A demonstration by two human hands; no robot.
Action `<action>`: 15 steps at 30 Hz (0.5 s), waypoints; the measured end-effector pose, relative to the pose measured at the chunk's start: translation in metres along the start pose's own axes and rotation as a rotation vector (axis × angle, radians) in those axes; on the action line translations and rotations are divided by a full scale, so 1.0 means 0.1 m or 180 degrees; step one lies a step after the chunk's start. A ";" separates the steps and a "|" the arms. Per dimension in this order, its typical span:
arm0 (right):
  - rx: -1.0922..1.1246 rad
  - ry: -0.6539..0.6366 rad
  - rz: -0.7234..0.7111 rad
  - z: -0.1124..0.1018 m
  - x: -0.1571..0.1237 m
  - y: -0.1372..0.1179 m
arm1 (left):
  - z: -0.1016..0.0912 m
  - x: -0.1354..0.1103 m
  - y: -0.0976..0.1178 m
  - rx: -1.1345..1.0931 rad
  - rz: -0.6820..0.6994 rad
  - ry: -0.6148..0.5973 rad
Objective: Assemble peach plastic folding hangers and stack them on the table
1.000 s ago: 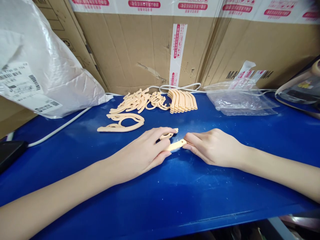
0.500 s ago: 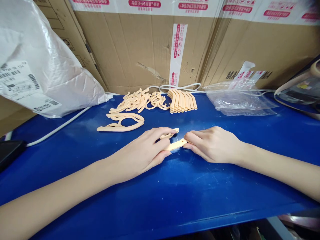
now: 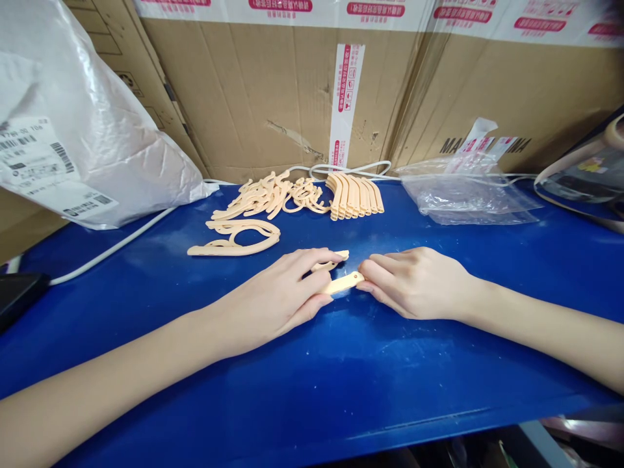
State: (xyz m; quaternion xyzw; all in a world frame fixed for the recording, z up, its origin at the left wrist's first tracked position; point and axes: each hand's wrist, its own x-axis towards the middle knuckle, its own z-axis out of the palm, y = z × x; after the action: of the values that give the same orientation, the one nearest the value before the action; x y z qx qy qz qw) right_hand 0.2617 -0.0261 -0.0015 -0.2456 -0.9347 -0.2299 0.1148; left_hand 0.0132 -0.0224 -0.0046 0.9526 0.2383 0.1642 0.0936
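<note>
A small peach plastic piece [image 3: 342, 282] lies on the blue table [image 3: 312, 383] between my two hands. My left hand [image 3: 283, 296] rests palm down on the table with its fingers curled over the piece's left part. My right hand [image 3: 414, 281] pinches the right tip of the same piece with curled fingers. Behind them lie one larger curved peach part [image 3: 234, 237], a loose heap of peach parts [image 3: 273, 194] and a neat stacked row of curved peach parts [image 3: 355, 195].
Large cardboard boxes [image 3: 273, 97] wall off the back. A white plastic bag [image 3: 73, 130] with labels sits at the left, clear plastic bags [image 3: 463, 195] at the right. A white cable [image 3: 112, 250] crosses the table. A dark flat object [image 3: 19, 296] lies at the left edge.
</note>
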 end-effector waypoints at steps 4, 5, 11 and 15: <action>-0.0159 0.0032 0.0044 -0.01 0.01 -0.01 | -0.01 0.00 0.01 -0.0016 0.0020 0.0019; -0.0187 0.0047 0.0057 -0.01 0.01 -0.01 | -0.01 -0.01 0.01 -0.0009 0.0024 0.0017; -0.0322 0.0225 0.0095 -0.02 0.02 -0.03 | -0.01 -0.01 0.00 0.0029 0.0035 -0.0032; -0.0205 0.0286 0.0119 -0.02 0.03 -0.02 | -0.01 -0.01 0.01 0.0015 0.0039 0.0010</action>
State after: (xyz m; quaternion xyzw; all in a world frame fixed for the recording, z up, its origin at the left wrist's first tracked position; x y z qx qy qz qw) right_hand 0.2587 -0.0274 0.0003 -0.2560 -0.9160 -0.2684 0.1529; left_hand 0.0121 -0.0236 -0.0035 0.9540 0.2330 0.1657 0.0899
